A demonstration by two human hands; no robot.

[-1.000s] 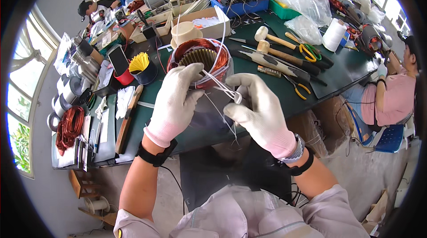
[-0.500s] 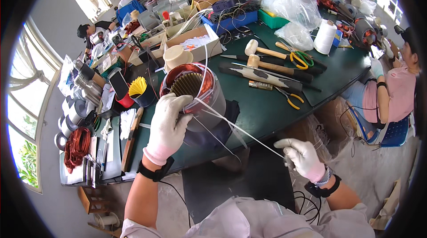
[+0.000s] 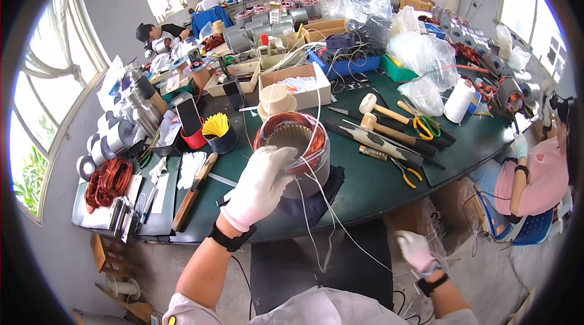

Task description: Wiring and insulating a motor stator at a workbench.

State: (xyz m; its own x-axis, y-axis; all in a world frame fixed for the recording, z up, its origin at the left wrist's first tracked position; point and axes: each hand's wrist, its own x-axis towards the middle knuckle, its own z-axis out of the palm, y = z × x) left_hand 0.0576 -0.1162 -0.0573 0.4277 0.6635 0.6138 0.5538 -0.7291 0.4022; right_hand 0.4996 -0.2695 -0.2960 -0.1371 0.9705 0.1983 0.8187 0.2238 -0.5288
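A motor stator [image 3: 316, 173] stands on the table in front of me, with red copper windings [image 3: 311, 129] round its slotted core. My left hand [image 3: 263, 180], in a white glove, is closed over the near rim of the windings. White lacing cord [image 3: 348, 232] comes out beside those fingers; one length hangs in a loop and another slants down toward my right hand [image 3: 417, 253]. That hand, also gloved, is low on the right, off the table edge. Motion smears its fingers, so its hold on the cord is unclear.
To the right lie mallets [image 3: 380, 109], scissors [image 3: 424, 129], yellow-handled pliers [image 3: 406, 174] and a white thread cone [image 3: 459, 101]. At left are a copper coil bundle [image 3: 109, 182], a wooden-handled tool [image 3: 193, 194] and a cup of yellow strips [image 3: 218, 130]. A co-worker [image 3: 529, 170] sits at right.
My right hand has dropped lower, and the cord, taut before, now hangs slacker. My left hand stays at the winding's rim. The whole view has shifted as my head moved.
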